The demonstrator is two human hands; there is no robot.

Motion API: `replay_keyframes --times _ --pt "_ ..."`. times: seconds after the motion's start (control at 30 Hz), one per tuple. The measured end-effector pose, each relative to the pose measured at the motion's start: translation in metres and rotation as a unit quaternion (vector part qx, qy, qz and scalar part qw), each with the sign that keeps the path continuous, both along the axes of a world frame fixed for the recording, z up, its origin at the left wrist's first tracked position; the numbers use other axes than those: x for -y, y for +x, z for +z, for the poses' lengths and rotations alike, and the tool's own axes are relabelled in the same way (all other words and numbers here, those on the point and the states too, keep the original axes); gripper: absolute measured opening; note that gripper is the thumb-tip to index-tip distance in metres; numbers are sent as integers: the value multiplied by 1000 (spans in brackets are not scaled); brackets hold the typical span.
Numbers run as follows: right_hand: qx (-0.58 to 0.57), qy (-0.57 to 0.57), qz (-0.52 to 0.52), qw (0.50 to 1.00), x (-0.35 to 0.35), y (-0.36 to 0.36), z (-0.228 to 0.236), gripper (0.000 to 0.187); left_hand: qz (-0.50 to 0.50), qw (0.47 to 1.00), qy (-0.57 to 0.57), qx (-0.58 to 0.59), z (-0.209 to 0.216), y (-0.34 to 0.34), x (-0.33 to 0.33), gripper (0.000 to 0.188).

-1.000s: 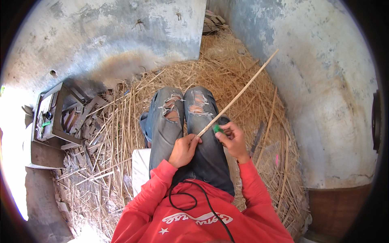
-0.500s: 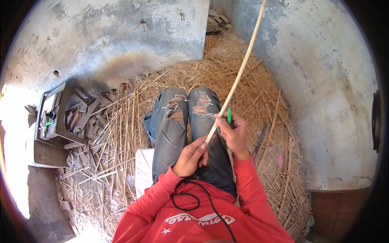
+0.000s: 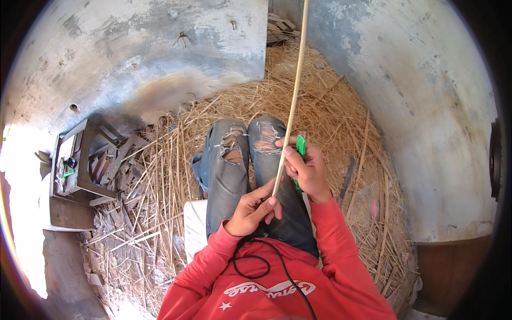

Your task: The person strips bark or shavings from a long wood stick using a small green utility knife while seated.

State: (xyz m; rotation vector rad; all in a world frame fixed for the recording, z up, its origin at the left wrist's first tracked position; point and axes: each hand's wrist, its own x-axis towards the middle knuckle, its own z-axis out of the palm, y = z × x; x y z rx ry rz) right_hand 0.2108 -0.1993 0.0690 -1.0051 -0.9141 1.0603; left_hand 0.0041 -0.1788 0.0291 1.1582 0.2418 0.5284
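Note:
A long, pale bamboo strip (image 3: 295,93) slants up from my lap and runs out past the top of the picture. Its lower end is pinched between the thumb and fingers of my left hand (image 3: 255,209). Just above, my right hand (image 3: 306,168) is closed round a green cutter knife (image 3: 301,145), with its thumb and fingertips against the strip. The knife's handle shows beside the fingers; its blade cannot be made out. Both hands are over my legs in torn dark jeans (image 3: 226,181).
A small wooden stool or frame (image 3: 74,160) stands at the left, with a little green item on it. Dry shavings and thin strips (image 3: 160,186) cover the floor. Grey, stained walls (image 3: 176,48) rise ahead and at the right. I sit on something white (image 3: 195,224).
The bamboo strip has swung to a more upright angle, its far part shifting left. My right hand has turned, so more of the green knife handle shows. The left hand still pinches the end.

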Motion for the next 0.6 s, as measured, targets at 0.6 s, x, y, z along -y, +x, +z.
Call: replay_keyframes --times 0.6 --pt "377 -9 30 926 19 -2 6 31 467 673 565 -101 50 -17 -20 42"
